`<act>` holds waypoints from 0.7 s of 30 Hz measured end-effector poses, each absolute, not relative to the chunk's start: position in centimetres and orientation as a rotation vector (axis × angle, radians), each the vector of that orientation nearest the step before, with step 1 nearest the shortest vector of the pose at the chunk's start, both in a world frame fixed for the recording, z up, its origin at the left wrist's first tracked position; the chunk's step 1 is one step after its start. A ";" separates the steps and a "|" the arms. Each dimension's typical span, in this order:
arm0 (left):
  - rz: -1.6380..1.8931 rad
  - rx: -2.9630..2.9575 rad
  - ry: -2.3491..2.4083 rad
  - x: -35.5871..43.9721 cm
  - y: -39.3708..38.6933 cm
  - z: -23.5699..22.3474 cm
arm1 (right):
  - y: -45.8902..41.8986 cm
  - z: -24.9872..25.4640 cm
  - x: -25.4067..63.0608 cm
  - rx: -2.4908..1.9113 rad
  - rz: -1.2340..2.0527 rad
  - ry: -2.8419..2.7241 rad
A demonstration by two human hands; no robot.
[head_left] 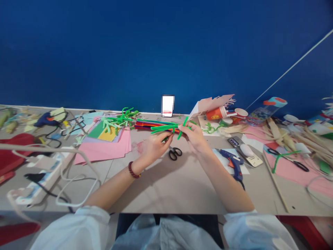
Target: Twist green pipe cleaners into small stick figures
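Observation:
Fuzzy green pipe cleaners point(162, 128) run between my two hands above the table. My left hand point(161, 141) pinches them from below, its fingers closed. At the other end my right hand point(192, 133) grips them too, with a short green piece standing crosswise at its fingertips. Just behind lies a bundle of pipe cleaners point(145, 124) in red, orange, blue and green, partly hidden by the green ones. Black-handled scissors point(175, 153) rest on the table between my wrists, their blades covered by my left hand.
Pink paper point(104, 151) and bent green pipe cleaners point(125, 118) lie left. A power strip point(45, 177) with cables is nearer. A phone point(168, 105) leans on the blue wall. Right are a glue gun point(231, 161), red paper cups point(217, 113) and more scissors point(288, 159).

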State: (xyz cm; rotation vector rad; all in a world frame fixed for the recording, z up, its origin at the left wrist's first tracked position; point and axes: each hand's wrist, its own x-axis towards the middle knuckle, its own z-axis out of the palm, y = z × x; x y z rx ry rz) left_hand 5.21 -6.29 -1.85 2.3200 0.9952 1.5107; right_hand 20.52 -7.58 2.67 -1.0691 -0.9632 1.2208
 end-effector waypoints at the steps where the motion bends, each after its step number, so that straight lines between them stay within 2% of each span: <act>1: 1.501 2.232 1.016 5.2 -6.1 -2.0 | -7.7 2.9 20.6 -1.048 1.307 -0.952; 6: 1.398 2.072 0.854 3.9 -4.2 -1.2 | -8.3 4.0 21.3 -1.051 1.549 -1.094; 10: 1.360 2.197 0.612 2.1 -2.6 1.0 | -8.6 4.3 22.0 -1.118 1.474 -1.358; 14: 1.158 2.438 0.571 0.5 -3.0 3.3 | -8.9 4.1 21.7 -1.261 1.248 -1.659; 18: 0.885 2.736 0.756 -0.3 -4.8 5.1 | -9.3 3.7 21.0 -1.447 0.817 -1.848; 21: 0.832 2.838 0.884 -0.2 -5.8 5.5 | -9.4 3.4 20.5 -1.486 0.562 -1.844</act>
